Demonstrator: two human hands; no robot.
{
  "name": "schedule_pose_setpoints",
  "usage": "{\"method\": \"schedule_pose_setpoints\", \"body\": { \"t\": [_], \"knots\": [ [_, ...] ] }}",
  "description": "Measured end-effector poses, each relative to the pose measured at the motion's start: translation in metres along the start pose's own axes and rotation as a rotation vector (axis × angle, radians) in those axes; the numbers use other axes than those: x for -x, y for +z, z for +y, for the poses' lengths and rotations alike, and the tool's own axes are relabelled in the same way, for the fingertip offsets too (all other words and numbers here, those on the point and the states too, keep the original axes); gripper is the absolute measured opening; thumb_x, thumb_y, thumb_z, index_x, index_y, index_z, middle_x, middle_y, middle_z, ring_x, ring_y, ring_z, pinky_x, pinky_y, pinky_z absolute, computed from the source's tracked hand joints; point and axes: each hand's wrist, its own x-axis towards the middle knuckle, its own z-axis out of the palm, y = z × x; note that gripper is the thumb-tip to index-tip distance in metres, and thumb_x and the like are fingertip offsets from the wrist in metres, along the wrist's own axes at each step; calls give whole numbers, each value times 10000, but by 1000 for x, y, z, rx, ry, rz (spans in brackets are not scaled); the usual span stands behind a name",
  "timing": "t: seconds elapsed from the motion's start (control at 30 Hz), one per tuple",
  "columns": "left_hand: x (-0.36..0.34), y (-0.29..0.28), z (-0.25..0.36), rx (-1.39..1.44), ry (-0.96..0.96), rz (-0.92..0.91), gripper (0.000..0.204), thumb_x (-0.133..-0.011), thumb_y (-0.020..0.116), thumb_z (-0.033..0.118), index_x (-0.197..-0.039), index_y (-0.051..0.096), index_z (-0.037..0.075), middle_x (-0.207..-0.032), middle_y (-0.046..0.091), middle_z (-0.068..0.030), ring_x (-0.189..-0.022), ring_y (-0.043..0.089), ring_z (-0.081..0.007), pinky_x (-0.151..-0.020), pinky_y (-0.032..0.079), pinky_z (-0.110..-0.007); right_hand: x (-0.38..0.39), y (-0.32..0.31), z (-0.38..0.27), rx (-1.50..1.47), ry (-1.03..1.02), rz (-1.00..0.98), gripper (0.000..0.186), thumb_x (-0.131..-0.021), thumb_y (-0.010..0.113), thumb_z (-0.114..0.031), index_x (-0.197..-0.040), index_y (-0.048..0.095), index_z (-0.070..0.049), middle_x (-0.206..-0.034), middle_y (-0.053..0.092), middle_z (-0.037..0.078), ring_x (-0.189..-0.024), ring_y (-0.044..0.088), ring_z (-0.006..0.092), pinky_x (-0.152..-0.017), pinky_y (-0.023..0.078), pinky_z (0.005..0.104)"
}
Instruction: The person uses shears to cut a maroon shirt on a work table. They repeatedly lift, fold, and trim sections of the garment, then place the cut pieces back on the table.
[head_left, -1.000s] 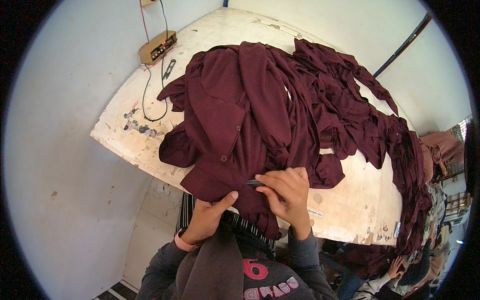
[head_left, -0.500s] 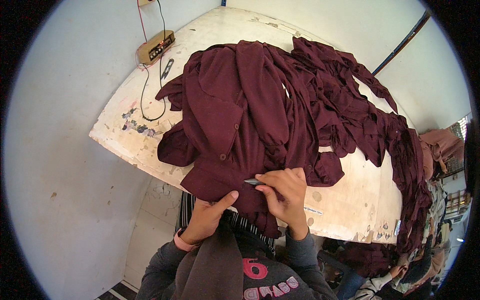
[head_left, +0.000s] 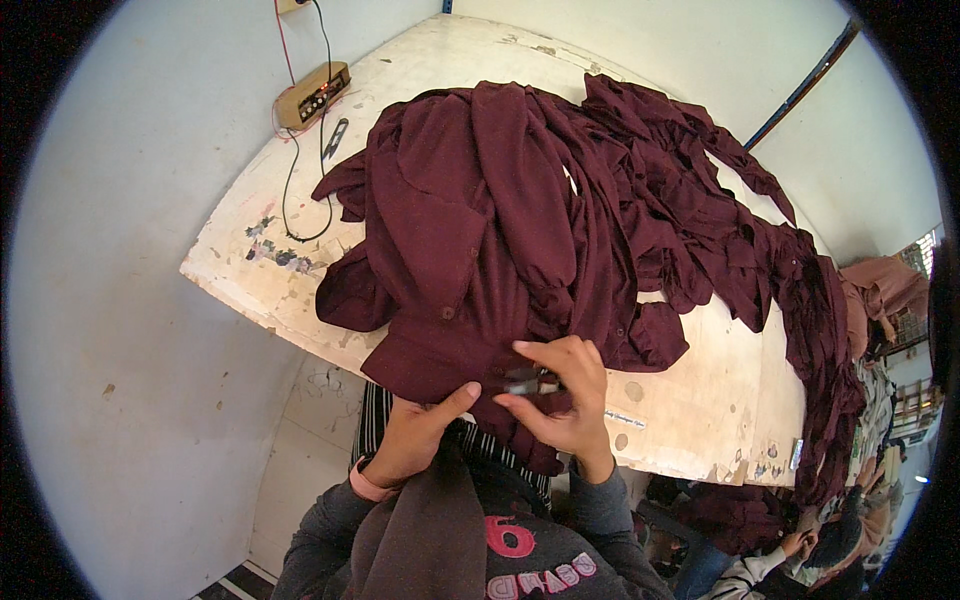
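Observation:
A maroon buttoned garment (head_left: 430, 220) is spread over the near part of the table, its lower edge hanging over the front. My left hand (head_left: 415, 432) pinches that edge, thumb on top and fingers underneath. Close by on the right, my right hand (head_left: 562, 395) is raised just over the cloth. It holds small metal thread snips (head_left: 525, 385), smeared by motion, with the thumb and forefinger spread around them. A dark button (head_left: 447, 313) shows on the garment above my left hand.
More maroon garments (head_left: 690, 190) are heaped across the right of the table (head_left: 700, 420). A black pair of snips (head_left: 336, 138) lies near a brown box with wires (head_left: 312, 95) at the far left. Other people's hands (head_left: 797, 540) show at the lower right.
My right hand has shifted slightly; its thumb and forefinger have spread apart and the snips have turned within it. The left hand keeps its hold on the cloth.

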Motion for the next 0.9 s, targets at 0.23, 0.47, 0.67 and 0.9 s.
{"method": "schedule_pose_setpoints", "body": {
  "t": [0.23,0.47,0.67,0.9],
  "knots": [
    [4,-2,0,-121,-6,-94,424,-942,708,39,-1346,578,25,-1292,651,-70,-1174,615,-182,-1033,473,-348,9,11,3,-44,-116,9,357,-555,714,-51,-907,714,-115,-750,623,-22,-638,578,165,-640,369,309],
    [4,0,1,-129,-22,-85,463,-936,703,34,-1374,555,41,-1339,624,-69,-1215,592,-203,-1064,449,-374,30,-2,-4,-502,153,-7,176,-705,829,-105,-845,725,-81,-688,619,7,-622,538,176,-635,369,307],
    [4,3,4,-16,-38,-46,466,-944,709,19,-1375,532,-3,-1329,620,-84,-1205,600,-174,-1065,470,-348,17,-10,-1,-214,235,129,327,-743,867,-183,-1019,733,-67,-849,689,39,-783,637,191,-726,373,333],
    [6,3,-1,30,-10,-17,460,-953,701,26,-1380,531,1,-1333,618,-82,-1206,600,-176,-1071,464,-348,17,-17,5,33,39,-63,277,-771,825,-149,-1032,746,-99,-945,743,31,-770,653,195,-712,368,338]
  ]
}}
